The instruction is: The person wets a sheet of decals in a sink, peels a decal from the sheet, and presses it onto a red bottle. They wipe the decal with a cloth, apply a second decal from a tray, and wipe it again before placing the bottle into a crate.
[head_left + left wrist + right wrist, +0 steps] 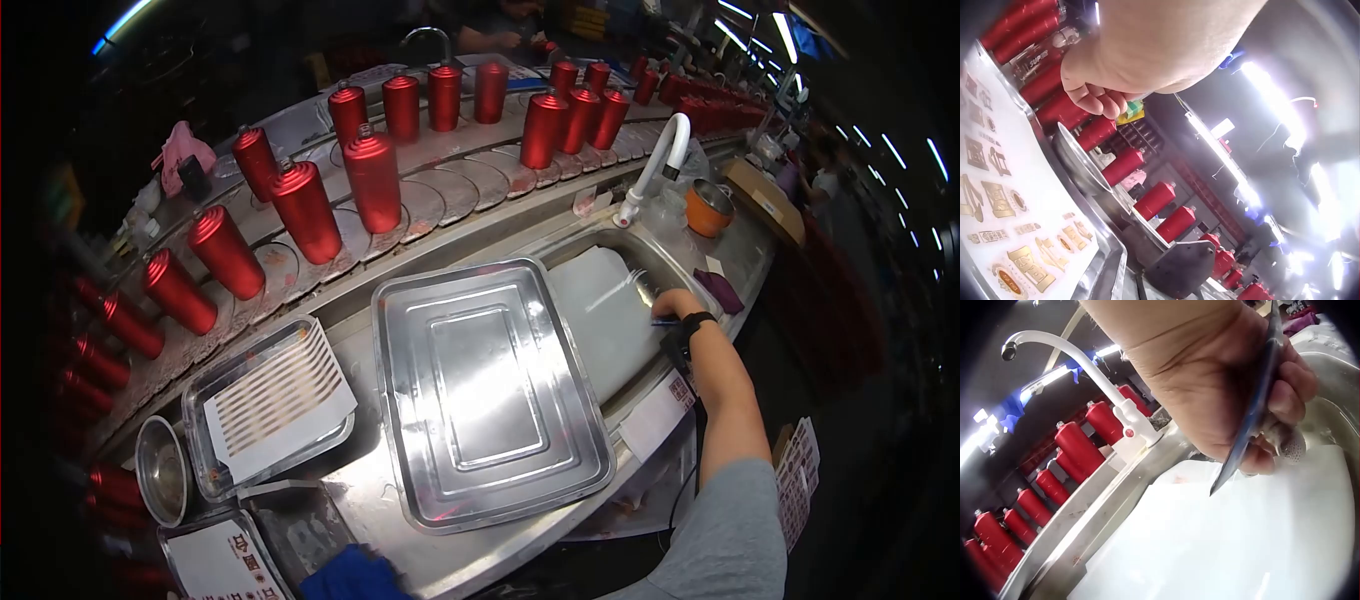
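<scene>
My right hand (677,303), with a black band at its wrist, is over the sink. It grips a thin, flat dark blade (1249,428) with a bluish face and a pointed end. Beside the fingers shows a small round perforated metal piece (1292,447); I cannot tell whether it is held. Below them lie white sheets (600,320) in the sink (640,395). My left hand (1107,84) is outside the head view. In the left wrist view its fingers curl loosely, nothing visible in them, above a tray of white sheets with gold print (1025,206).
A large metal tray (490,385) lies beside the sink, with a striped sheet on a smaller tray (345,432) and a metal bowl (163,470) further left. Red bottles (370,180) stand along the conveyor. A white faucet (655,165) rises behind the sink, near an orange pot (708,210).
</scene>
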